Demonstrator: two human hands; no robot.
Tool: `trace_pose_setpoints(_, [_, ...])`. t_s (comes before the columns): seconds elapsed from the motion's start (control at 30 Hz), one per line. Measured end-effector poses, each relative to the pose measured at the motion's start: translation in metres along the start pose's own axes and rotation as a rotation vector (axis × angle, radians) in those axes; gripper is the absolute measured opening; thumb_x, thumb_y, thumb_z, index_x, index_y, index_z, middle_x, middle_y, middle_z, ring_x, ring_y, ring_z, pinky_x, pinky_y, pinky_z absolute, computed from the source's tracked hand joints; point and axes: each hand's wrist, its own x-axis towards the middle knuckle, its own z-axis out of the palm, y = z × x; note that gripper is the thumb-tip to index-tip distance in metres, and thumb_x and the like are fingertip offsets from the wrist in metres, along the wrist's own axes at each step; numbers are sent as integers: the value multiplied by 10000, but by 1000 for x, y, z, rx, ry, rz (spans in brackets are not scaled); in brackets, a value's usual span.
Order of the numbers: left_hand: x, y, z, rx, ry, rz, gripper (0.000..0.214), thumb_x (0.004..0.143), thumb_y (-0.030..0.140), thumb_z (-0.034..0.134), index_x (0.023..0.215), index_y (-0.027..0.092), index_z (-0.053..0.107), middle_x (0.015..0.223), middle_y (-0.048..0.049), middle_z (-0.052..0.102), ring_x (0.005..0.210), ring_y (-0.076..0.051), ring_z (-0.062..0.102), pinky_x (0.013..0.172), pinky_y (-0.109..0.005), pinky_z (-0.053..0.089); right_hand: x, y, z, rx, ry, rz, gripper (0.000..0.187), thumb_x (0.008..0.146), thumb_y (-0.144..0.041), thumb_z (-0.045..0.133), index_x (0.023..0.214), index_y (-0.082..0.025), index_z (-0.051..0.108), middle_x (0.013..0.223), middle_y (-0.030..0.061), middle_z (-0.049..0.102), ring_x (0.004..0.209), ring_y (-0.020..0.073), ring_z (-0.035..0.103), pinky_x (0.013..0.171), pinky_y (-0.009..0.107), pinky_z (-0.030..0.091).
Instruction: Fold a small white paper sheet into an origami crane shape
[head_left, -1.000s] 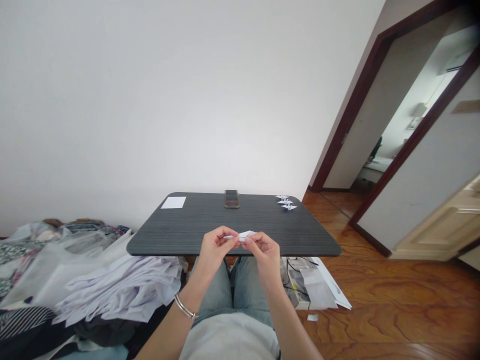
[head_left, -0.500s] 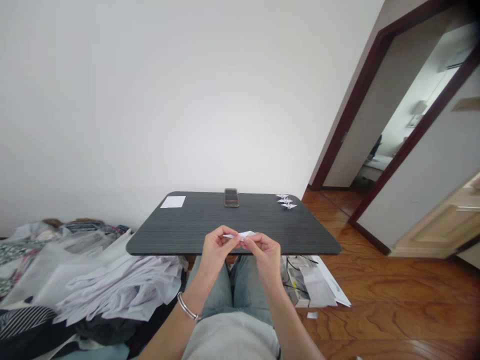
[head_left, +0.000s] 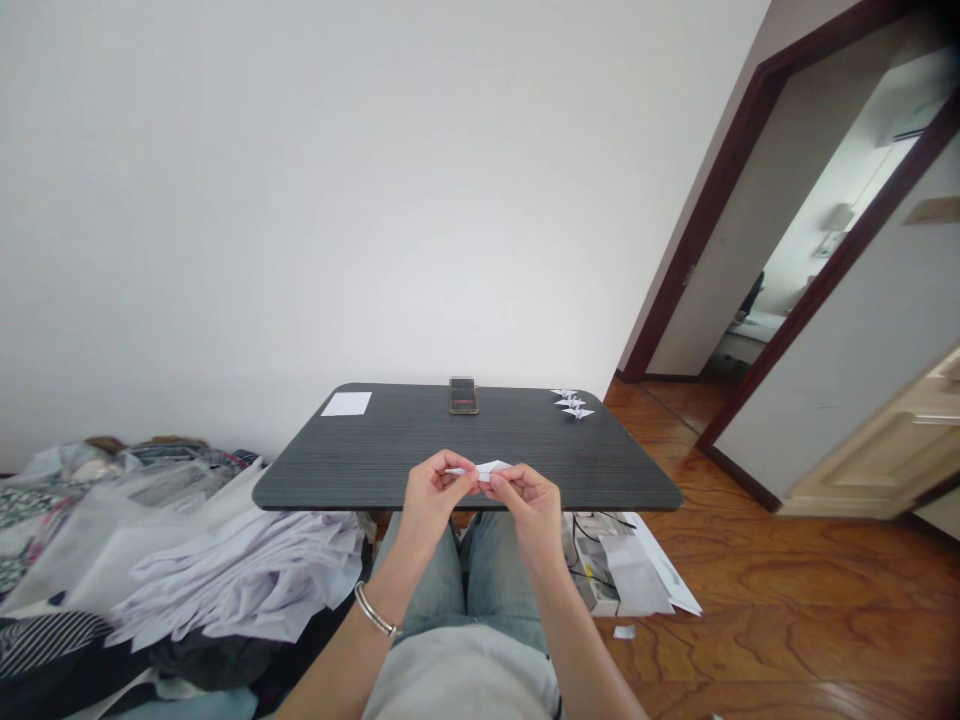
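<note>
My left hand (head_left: pixel 431 495) and my right hand (head_left: pixel 531 500) meet over the near edge of a dark table (head_left: pixel 390 455). Both pinch a small folded piece of white paper (head_left: pixel 489 467) between their fingertips, the left at its left point, the right under its right half. A silver bangle (head_left: pixel 373 612) circles my left wrist. The paper is held just above the tabletop, in front of my knees.
Three small folded white paper shapes (head_left: pixel 572 403) lie at the far right of the table, a phone (head_left: pixel 463 395) at the far middle, a flat white sheet (head_left: pixel 346 404) at the far left. Heaped clothes and papers (head_left: pixel 225 570) lie on the left; an open doorway (head_left: pixel 810 260) is at the right.
Both hands and the folded paper have lifted very slightly; the grip is the same.
</note>
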Motion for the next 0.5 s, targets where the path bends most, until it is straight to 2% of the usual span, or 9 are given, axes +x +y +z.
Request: trace_pose_setpoints(0.5, [0, -5, 1, 14, -19, 20, 156, 640, 240, 705, 690, 136, 601, 609, 12, 640, 575, -118, 628, 604, -216, 505, 2, 2, 1, -19, 36, -25, 174, 647, -264, 730, 657, -163, 589, 615, 8, 679, 546, 131, 640, 549, 236, 528])
